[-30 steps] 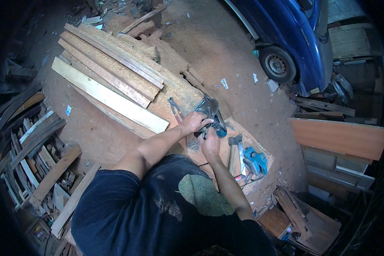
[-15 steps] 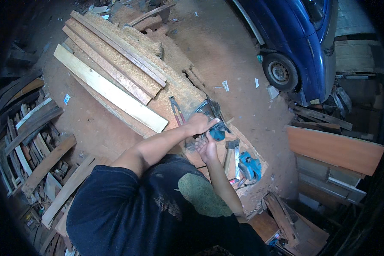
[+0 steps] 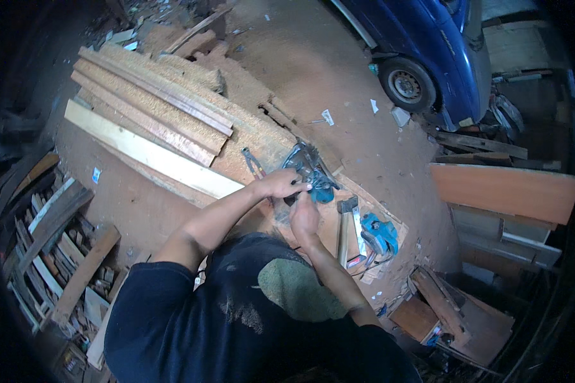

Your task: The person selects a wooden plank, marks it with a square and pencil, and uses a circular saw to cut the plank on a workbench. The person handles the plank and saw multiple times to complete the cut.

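A blue and dark grey power tool (image 3: 308, 165), its exact kind unclear, lies on the dusty wooden workbench (image 3: 271, 135). At its near edge my left hand (image 3: 280, 183) is closed, its thumb pointing right. My right hand (image 3: 305, 218) meets it from below, fingers curled in a fist against the left fingertips. Whatever is pinched between the two hands is hidden. Pincers (image 3: 252, 161) with reddish handles lie just beyond my left hand. To the right of my right hand are a hatchet-like tool (image 3: 347, 207), a metal straight piece (image 3: 358, 231) and a second blue power tool (image 3: 379, 233).
Long boards (image 3: 153, 158) lie across the sawdust-covered left part of the bench. Scrap wood (image 3: 70, 255) is piled on the left. A blue car (image 3: 421, 38) stands at the far right, with an orange-brown panel (image 3: 505, 191) nearer. Loose wood (image 3: 437, 306) lies at lower right.
My right hand has turned from showing its palm and curled fingers to showing its back, and moved up against the left. The whole view has shifted slightly.
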The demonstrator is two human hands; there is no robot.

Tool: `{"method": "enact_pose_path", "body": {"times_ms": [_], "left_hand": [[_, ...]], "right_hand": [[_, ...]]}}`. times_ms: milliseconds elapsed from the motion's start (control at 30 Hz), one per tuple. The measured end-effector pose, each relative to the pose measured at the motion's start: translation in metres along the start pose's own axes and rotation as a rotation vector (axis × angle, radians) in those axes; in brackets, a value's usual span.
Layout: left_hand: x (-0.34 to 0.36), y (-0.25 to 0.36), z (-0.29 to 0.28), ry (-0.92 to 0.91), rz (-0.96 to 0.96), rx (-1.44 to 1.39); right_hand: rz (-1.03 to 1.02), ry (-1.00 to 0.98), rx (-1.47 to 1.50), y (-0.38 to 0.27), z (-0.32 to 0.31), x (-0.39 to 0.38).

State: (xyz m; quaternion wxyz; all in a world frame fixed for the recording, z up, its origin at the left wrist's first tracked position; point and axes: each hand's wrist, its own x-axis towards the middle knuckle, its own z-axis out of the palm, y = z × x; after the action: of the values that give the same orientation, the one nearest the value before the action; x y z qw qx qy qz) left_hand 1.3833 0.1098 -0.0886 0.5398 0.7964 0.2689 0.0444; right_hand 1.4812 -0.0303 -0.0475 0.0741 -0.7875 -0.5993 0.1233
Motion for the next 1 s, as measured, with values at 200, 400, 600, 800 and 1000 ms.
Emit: {"method": "enact_pose_path", "body": {"times_ms": [200,400,600,800,1000], "left_hand": [[0.005,0.006,0.006,0.062,0.016,0.061],[0.009,0.005,0.010,0.039,-0.040,0.026],[0.012,0.004,0.010,-0.007,-0.005,-0.004],[0.010,0.001,0.013,0.022,-0.049,0.026],[0.012,0.035,0.006,0.123,-0.137,0.048]], "right_hand": [[0.347,-0.012,0.676,0.009,-0.004,-0.011],[1.013,-0.230,1.737,0.014,0.010,-0.009],[0.139,0.035,0.318,0.006,0.000,0.008],[-0.121,0.051,0.097,0.026,-0.029,-0.010],[0.479,-0.054,0.275,0.057,0.018,-0.032]]}}
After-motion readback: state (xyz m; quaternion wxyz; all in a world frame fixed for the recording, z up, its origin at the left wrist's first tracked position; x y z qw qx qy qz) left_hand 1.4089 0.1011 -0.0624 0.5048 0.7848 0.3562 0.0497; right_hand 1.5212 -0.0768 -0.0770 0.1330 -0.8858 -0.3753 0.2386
